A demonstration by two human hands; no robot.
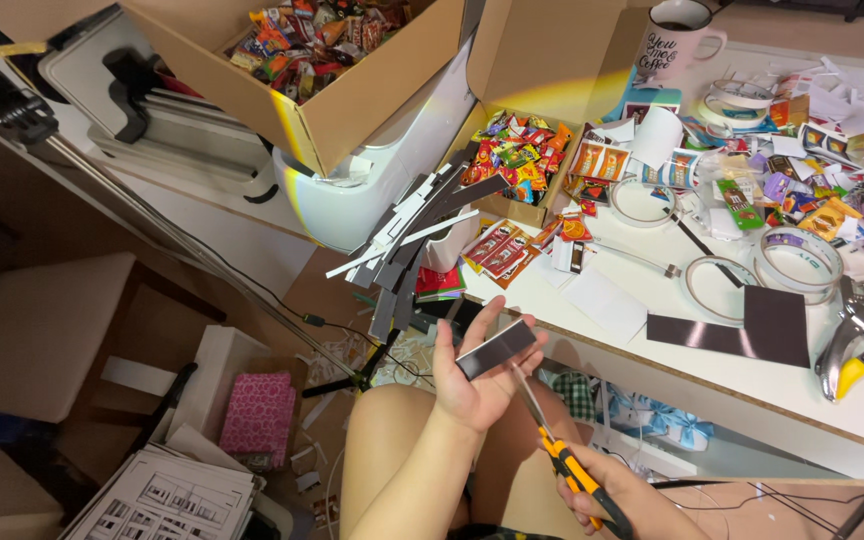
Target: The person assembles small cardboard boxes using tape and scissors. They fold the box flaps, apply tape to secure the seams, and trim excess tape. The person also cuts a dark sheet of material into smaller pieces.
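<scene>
Scissors with orange-and-black handles (564, 462) gripped shut in right hand (607, 495), blades angled up toward the dark rectangular magnetic strip (495, 349). Left hand (472, 375) fingers pinch that strip at both ends. Cut apparently not yet started; blade tips hard to see. Beyond the fingers, a fanned pile of dark cut strips (422, 225) suggests many done; a dark flat sheet (742, 330) on the white table (652, 370) remains uncut.

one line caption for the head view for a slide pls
Left hand holds a dark strip while the right hand works orange-handled scissors beside a cluttered white table.
</scene>
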